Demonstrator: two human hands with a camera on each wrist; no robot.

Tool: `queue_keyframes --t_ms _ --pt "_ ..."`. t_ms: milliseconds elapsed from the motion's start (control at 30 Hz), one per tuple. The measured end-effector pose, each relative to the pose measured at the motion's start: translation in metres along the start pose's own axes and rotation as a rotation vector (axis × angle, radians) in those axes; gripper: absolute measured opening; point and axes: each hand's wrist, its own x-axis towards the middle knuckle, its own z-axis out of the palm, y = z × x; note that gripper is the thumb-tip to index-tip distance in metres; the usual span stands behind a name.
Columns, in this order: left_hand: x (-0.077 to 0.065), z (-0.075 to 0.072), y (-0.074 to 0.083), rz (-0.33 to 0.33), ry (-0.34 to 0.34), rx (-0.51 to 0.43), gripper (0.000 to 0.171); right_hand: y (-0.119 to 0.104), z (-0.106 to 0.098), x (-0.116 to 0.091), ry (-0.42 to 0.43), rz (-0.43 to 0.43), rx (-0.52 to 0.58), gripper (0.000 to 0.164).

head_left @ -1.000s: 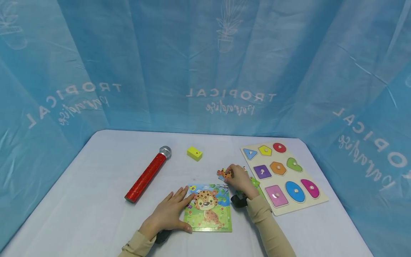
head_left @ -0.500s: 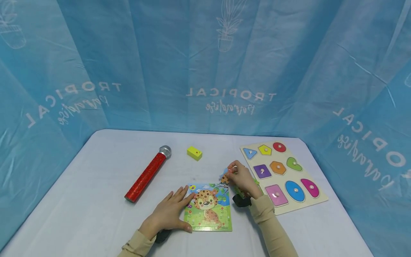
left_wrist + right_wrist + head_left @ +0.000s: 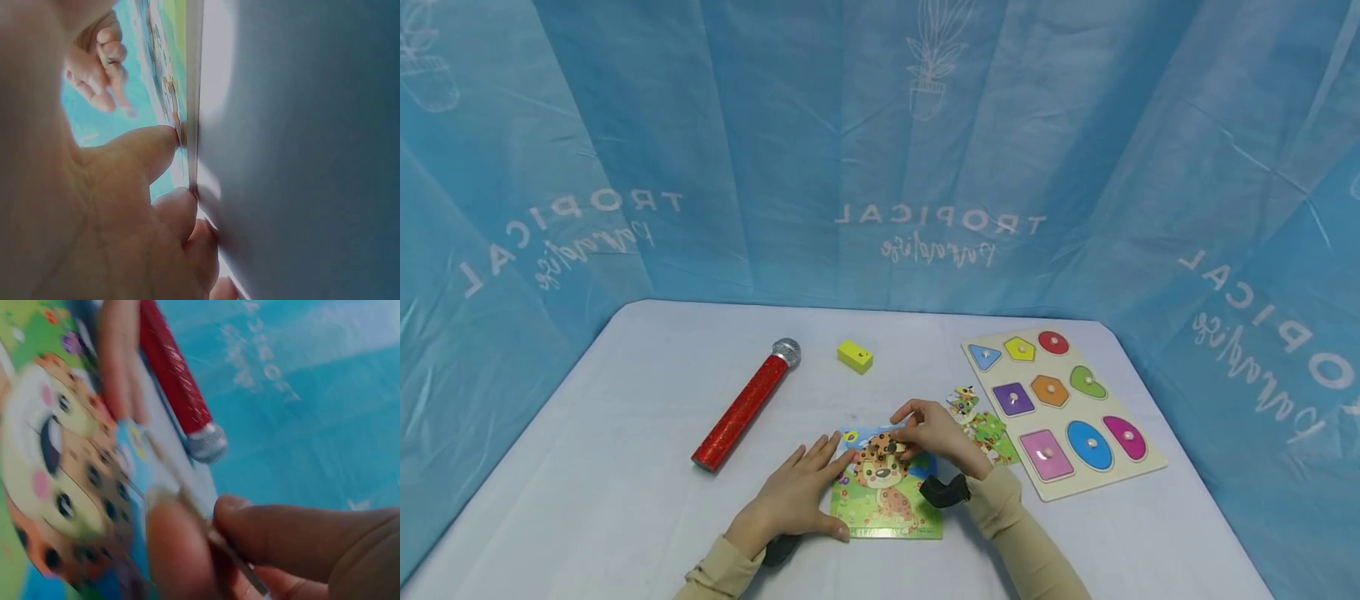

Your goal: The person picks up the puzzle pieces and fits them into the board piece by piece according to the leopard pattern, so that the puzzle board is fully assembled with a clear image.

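Note:
A leopard picture puzzle (image 3: 891, 512) lies on the table in front of the person. My left hand (image 3: 797, 493) rests along its left side, fingers spread, thumb at the lower left corner; in the left wrist view the fingertips touch the board's edge. My right hand (image 3: 936, 432) is over the upper right of the picture. It pinches a thin puzzle piece (image 3: 247, 570) between thumb and fingers, seen edge-on in the right wrist view. More loose puzzle pieces (image 3: 988, 433) lie to the right of the board, partly hidden by the right hand.
A shape peg board (image 3: 1108, 462) with colored knobbed shapes lies at the right. At the left is a red microphone (image 3: 743, 412) with a silver head. A small yellow block (image 3: 854, 357) sits behind the puzzle. Blue curtains (image 3: 790, 167) surround the white table (image 3: 610, 467).
My right hand has lifted a puzzle piece from the loose ones, turned it, and moved left over the picture's upper part. The left hand has stayed in place.

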Motion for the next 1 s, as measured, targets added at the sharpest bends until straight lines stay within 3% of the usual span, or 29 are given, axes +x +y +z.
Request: queue_keyframes --t_ms 400,633,867,1000 --pt "-0.002 -0.001 0.0 0.012 0.011 0.001 0.11 -0.004 0.029 -0.001 0.171 -0.052 -0.401 0.017" --pt "-0.003 -0.001 0.001 0.01 0.014 -0.002 0.11 -0.01 0.029 -0.006 0.205 -0.04 -0.477 0.019" --pt "-0.002 -0.001 0.001 0.032 0.024 0.02 0.109 -0.006 0.033 -0.006 0.301 -0.053 -0.642 0.022" --pt "-0.004 -0.002 0.001 0.021 0.011 0.01 0.109 -0.003 0.033 -0.005 0.284 -0.071 -0.608 0.02"
